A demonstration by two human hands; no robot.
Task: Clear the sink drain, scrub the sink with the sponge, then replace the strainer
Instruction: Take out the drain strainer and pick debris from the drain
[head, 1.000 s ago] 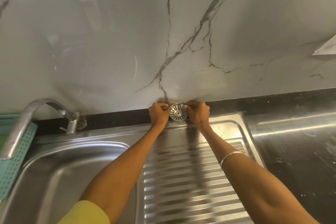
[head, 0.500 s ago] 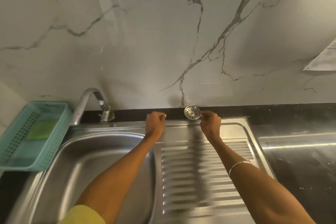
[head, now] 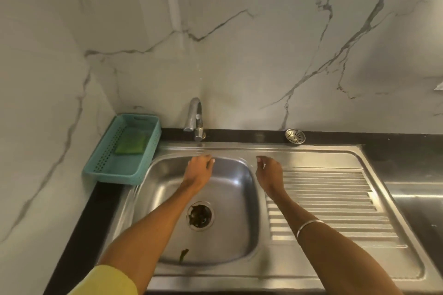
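Overhead, marble wall (head: pixel 239 31) — steel sink (head: pixel 230 199) below

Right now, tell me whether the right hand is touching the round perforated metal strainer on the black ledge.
Apart. The head view shows the right hand over the sink rim, with bare steel between it and the strainer.

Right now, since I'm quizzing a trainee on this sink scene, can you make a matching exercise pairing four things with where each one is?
Things:
1. strainer
2. sponge
3. left hand
4. green scrap

Places:
A. inside the teal basket
B. on the basin floor, nearer the camera than the drain
C. on the dark ledge against the wall, behind the drainboard
D. above the basin, holding nothing

Pairs: 1-C, 2-A, 3-D, 4-B
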